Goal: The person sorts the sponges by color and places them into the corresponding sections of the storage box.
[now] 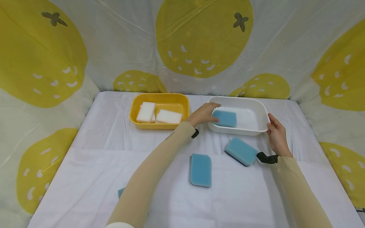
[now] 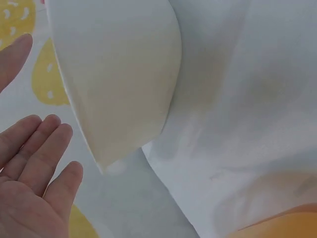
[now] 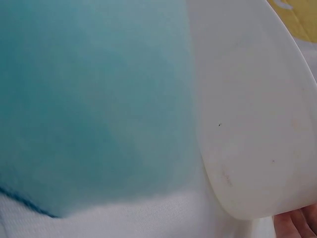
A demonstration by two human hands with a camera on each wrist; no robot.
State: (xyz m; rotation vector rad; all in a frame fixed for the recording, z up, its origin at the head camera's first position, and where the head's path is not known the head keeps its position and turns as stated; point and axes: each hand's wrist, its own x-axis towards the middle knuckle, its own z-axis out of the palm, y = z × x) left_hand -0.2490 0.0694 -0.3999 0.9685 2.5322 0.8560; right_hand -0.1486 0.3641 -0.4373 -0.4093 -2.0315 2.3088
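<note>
The white tub [image 1: 249, 115] is smooth, hard plastic, shaped like a long box with round corners and a thin lip. The right hand [image 1: 278, 134] grips its lip at the end by that hand. The left hand [image 1: 203, 114] is at the other end, with its fingers loose and wrapped round nothing, and its thumb spread away from them.

The blue sponge in the tub [image 1: 228, 118] is a flat block with soft corners and a dull, plain top. It sits in the end by the left hand, right beside the thumb; I cannot tell if they touch.

A second blue sponge [image 1: 242, 150] lies on the cloth just beside the right wrist, turned at a slant. A third blue sponge [image 1: 201, 171] lies nearer the body, between the 2 arms. These 2 have a thin, dark bottom edge. A blue-green corner [image 1: 121, 192] peeks out past the left sleeve [image 1: 159, 171].

On the left hand's outer side is a yellow tub [image 1: 171, 100], also smooth plastic. It holds 3 white sponges [image 1: 146, 112], with 1 leaning on another. The white cloth [image 1: 85, 177] under everything has soft wrinkles.
</note>
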